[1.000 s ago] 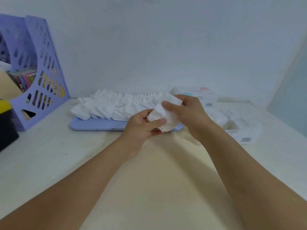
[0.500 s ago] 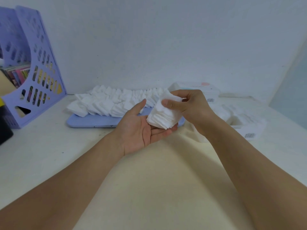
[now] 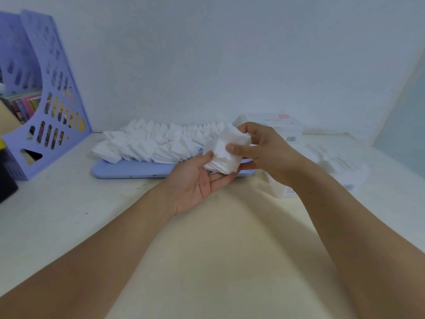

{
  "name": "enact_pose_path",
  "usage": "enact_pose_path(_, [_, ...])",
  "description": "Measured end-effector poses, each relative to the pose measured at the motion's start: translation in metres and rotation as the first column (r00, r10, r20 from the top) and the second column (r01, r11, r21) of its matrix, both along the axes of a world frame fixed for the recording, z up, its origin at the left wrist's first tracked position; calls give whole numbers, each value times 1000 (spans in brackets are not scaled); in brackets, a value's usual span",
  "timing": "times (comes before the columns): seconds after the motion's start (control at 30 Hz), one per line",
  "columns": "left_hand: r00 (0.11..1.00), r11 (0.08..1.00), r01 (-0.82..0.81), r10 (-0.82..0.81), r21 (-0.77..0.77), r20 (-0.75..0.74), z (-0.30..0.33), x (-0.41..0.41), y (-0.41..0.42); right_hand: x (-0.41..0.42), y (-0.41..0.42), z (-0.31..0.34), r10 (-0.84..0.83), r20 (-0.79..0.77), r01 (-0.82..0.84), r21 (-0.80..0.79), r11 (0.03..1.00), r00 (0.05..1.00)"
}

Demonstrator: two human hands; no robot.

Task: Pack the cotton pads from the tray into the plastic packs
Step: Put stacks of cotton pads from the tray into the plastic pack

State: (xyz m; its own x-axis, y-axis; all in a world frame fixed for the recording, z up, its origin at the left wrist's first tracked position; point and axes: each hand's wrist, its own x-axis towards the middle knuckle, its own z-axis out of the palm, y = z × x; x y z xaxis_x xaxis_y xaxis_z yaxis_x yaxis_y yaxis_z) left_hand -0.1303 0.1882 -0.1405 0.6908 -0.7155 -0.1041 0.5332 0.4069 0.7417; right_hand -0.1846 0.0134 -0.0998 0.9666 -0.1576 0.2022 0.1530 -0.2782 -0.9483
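White cotton pads (image 3: pixel 226 153) form a small stack that we pinch in our right hand (image 3: pixel 264 150), thumb in front and fingers curled behind. Our left hand (image 3: pixel 197 180) lies palm-up with relaxed fingers under the stack. More pads fill the tray (image 3: pixel 128 169) behind; packs (image 3: pixel 340 166) sit right.

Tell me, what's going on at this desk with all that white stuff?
A person is packing cotton pads. The right hand pinches a small stack of pads, its lower end resting on the fingers of the open left hand. Many more pads lie in rows on the blue tray behind. The plastic packs sit to the right; this stack is not yet in one.
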Motion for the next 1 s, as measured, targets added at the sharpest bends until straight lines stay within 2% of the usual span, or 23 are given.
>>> enact_pose_path(0.2, [992, 990, -126, 126, 69, 17, 1, -1, -2, 0, -3, 1, -23, 42, 21, 29, 999, 999])
enact_pose_path(0.33, [975, 969, -208, 194, 134, 110, -1, 1, 0, -1, -7, 2, -7, 51, 4, 53, 999, 999])
enact_pose_path(0.53, [942, 935, -325, 306, 140, 140, -1, 3, 0, -5, -14, 9, 22, 57, -28, 95, 995, 998])
enact_pose_path(0.63, [934, 929, -332, 300, 164, 194, -2, 3, -1, -6, -15, 12, 78, 58, -85, 134, 987, 995])
enact_pose_path(0.8, [936, 942, -257, 187, 215, 297, 1, -5, -3, -5, -7, 8, 82, 67, -86, 53, 995, 994])
enact_pose_path(1.0, [954, 948, -243, 195, 205, 227, 4, -8, -5, -8, -17, 13, 105, 39, -105, -9, 994, 994])
